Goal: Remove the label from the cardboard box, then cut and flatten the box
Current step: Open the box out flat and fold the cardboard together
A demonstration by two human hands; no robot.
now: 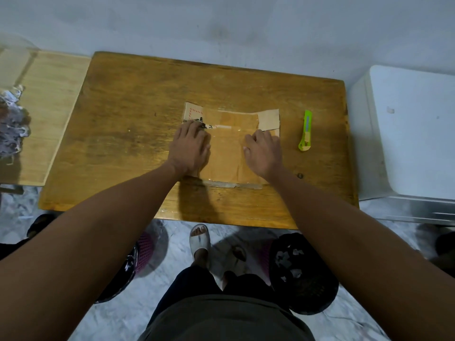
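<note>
The table carries the box at its centre, flat, glossy with tape, label scraps at the far left corner. My left hand presses it, fingers straight. My right hand rests curled; grip unclear. Risk: taped flaps spring up if pressure lifts. The cutter lies just right.

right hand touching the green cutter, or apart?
Apart. The head view shows bare table between the right hand, which rests on the flattened cardboard box, and the green cutter lying to its right.
</note>
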